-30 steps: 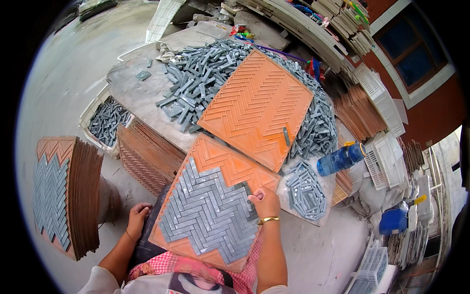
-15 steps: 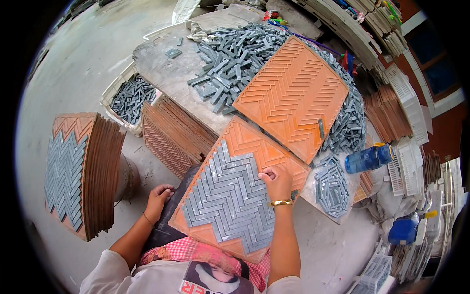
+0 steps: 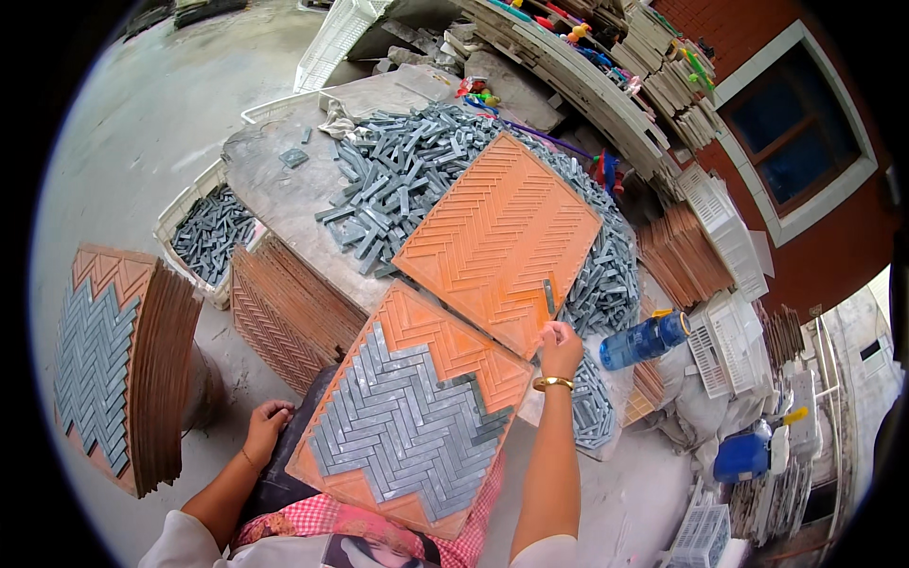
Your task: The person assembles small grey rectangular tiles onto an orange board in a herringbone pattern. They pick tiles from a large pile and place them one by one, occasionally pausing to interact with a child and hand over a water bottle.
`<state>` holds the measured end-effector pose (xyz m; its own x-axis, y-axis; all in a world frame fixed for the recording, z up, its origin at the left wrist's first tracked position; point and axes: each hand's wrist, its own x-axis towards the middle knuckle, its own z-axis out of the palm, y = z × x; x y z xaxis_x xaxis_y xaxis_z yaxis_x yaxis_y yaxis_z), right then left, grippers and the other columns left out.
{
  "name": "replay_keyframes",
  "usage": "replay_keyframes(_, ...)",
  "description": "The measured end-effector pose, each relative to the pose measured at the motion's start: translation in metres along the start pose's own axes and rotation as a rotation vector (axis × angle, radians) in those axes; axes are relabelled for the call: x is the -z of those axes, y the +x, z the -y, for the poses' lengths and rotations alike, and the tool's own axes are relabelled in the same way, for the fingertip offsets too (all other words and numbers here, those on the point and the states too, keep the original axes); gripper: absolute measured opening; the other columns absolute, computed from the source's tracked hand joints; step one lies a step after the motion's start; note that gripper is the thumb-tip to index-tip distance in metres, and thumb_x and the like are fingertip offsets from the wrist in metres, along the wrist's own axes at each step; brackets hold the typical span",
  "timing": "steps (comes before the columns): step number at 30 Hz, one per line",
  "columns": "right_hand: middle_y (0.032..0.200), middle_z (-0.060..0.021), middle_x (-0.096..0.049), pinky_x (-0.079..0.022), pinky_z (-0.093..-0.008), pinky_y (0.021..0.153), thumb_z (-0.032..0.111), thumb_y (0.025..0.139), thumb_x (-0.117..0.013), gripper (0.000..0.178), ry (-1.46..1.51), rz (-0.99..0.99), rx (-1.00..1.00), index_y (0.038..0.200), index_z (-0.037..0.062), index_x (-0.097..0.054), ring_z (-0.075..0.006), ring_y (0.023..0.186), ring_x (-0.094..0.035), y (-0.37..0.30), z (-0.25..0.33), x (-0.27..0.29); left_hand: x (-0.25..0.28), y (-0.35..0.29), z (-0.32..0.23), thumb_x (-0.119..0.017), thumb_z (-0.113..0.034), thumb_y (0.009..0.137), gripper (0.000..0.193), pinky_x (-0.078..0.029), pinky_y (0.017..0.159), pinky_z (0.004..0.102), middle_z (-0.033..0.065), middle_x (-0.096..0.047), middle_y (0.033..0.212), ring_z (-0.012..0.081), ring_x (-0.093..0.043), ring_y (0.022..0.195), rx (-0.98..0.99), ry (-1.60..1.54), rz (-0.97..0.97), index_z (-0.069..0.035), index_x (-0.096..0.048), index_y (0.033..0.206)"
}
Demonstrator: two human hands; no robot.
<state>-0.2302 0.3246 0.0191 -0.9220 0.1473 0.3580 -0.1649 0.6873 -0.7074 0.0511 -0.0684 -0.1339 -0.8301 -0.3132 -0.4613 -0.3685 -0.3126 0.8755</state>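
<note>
An orange herringbone tray (image 3: pixel 398 312) lies tilted over my lap, its grooves largely filled with grey strip tiles (image 3: pixel 407 417); a few darker strips sit at its right edge. My right hand (image 3: pixel 560 350), wearing a gold bangle, is at the lower corner of a second orange tray (image 3: pixel 502 237). Its fingers are pinched together, and whatever they hold is hidden. Just above them, one dark strip tile (image 3: pixel 549 296) sits on that mostly unfilled tray. My left hand (image 3: pixel 269 422) rests closed on my dark-clad knee beside the first tray, with nothing visible in it.
A big heap of loose strip tiles (image 3: pixel 398 180) covers the table behind the trays. A smaller tile pile (image 3: pixel 591 407) and a blue bottle (image 3: pixel 644 341) are at the right. Stacked trays (image 3: pixel 161 379) stand left, near a tile-filled crate (image 3: pixel 170 213).
My right hand has moved off the tiled tray to the second tray's lower corner, uncovering darker strips. The whole view has swung rightward. My left hand stays on the knee.
</note>
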Motion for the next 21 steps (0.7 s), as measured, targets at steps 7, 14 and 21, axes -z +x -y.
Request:
replay_keyframes(7,0.087,-0.0147,-0.064,-0.050,-0.0324,0.070,0.008,0.072,-0.067,0.017,-0.418,-0.069,0.025,0.088,0.0007,-0.065,-0.0235,0.076,-0.064,0.039,0.009,-0.020,0.004,-0.005,0.000,-0.051,-0.006,0.086,0.015,-0.044,0.067,0.0192,0.0034,-0.062,0.087,0.0081,-0.056,0.075,0.019,-0.016,-0.027,0.000,-0.061,0.095)
replay_keyframes(14,0.077,-0.0093,-0.063,-0.049,-0.0290,0.063,0.005,0.071,-0.067,0.017,-0.034,-0.074,-0.007,0.087,0.0004,-0.064,-0.0173,0.067,-0.061,0.038,-0.023,-0.016,0.002,-0.003,-0.003,-0.051,-0.008,0.087,0.017,-0.045,0.070,0.0207,0.0036,-0.063,0.092,0.0092,-0.056,0.077,0.045,-0.008,-0.019,-0.001,-0.061,0.099)
replay_keyframes(21,0.084,-0.0085,-0.062,-0.048,-0.0275,0.060,0.002,0.067,-0.069,0.022,0.006,0.520,0.193,0.088,0.0028,-0.064,-0.0179,0.067,-0.059,-0.045,-0.012,0.039,0.004,-0.001,0.001,-0.051,-0.010,0.086,0.018,-0.044,0.071,0.0207,0.0015,-0.062,0.090,0.0076,-0.054,0.076,0.074,0.034,-0.010,-0.001,-0.061,0.099)
